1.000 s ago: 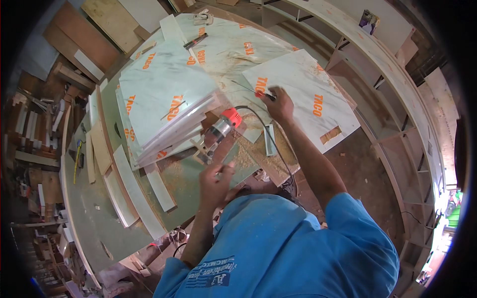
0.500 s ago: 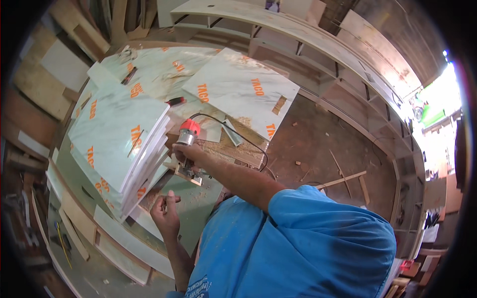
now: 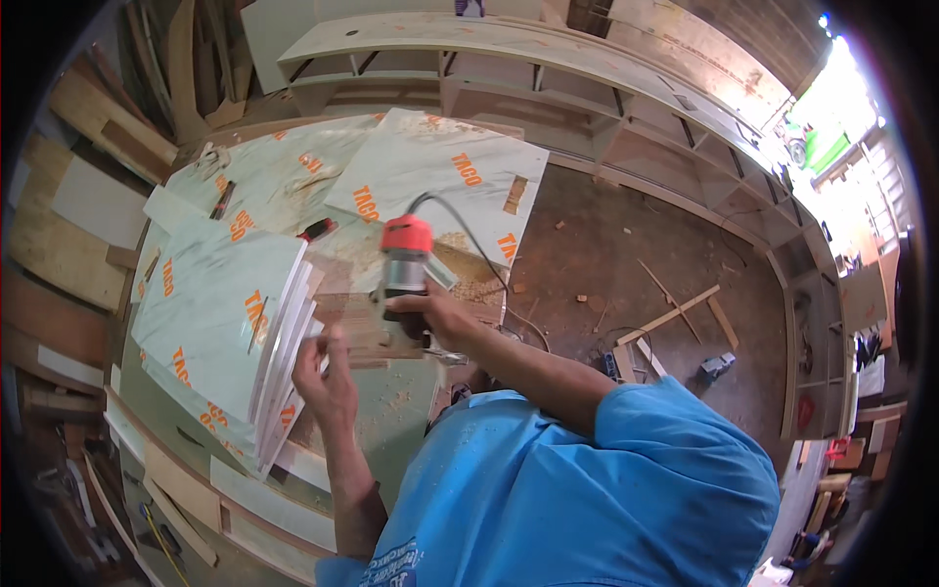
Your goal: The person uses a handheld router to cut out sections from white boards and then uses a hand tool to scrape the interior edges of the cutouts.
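Router (image 3: 405, 269) in the right hand (image 3: 430, 315) — red-topped, silver-bodied and slightly blurred — sits over the tabletop (image 3: 396, 406), to the right of the stack (image 3: 210, 313) of pale panels. The right fingers are wrapped round its lower body; whether its base touches the brown board beneath, I cannot tell. The left hand (image 3: 331, 382) is just beside the stack's right edge, its fingers bent and the gap to the thumb narrow; whether they touch or pinch anything, I cannot tell. A black cord (image 3: 476, 237) arcs from the router's top toward the right, past a heap of shavings (image 3: 479, 288). Near the stack's upper corner lies a screwdriver (image 3: 317, 230) with a red and black handle. Beyond the tabletop stands a long cabinet (image 3: 411, 37), its open compartments split by uprights, with short dark strips along their upper fronts. The compartment at its near right end holds something red (image 3: 805, 410) — too small to tell what. On the cabinet's top is a purple box (image 3: 469, 8).
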`<action>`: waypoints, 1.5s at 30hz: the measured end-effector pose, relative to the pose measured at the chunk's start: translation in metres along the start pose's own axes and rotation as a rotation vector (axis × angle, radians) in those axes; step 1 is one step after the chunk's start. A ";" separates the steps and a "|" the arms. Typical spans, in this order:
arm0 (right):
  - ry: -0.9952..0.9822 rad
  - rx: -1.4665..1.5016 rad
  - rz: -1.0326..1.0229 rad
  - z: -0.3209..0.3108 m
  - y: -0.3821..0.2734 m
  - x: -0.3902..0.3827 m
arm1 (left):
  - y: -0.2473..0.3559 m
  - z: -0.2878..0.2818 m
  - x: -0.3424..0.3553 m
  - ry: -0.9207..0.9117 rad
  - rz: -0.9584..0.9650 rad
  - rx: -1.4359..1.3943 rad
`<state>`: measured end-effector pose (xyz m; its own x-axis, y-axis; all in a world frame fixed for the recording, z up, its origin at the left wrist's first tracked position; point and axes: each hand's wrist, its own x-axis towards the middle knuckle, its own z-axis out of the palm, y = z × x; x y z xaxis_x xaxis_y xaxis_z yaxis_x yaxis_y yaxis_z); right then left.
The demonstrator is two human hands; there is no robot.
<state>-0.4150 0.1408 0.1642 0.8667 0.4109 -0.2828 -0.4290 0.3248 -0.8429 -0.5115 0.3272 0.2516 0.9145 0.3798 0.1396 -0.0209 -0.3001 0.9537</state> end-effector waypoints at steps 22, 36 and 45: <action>0.404 0.059 -0.274 -0.237 -0.062 -0.153 | 0.066 0.405 0.090 -1.483 -0.121 -0.366; 0.179 0.395 -0.237 -0.319 -0.012 -0.147 | 0.001 0.485 0.070 -1.426 -0.195 -0.456; 0.625 0.200 -0.578 -0.320 -0.064 -0.135 | -0.092 0.329 0.155 -1.008 0.528 0.815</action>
<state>-0.4233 -0.2077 0.1101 0.9181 -0.3871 -0.0847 0.1345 0.5055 -0.8523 -0.2350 0.1262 0.0980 0.7728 -0.6163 -0.1516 -0.5302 -0.7582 0.3794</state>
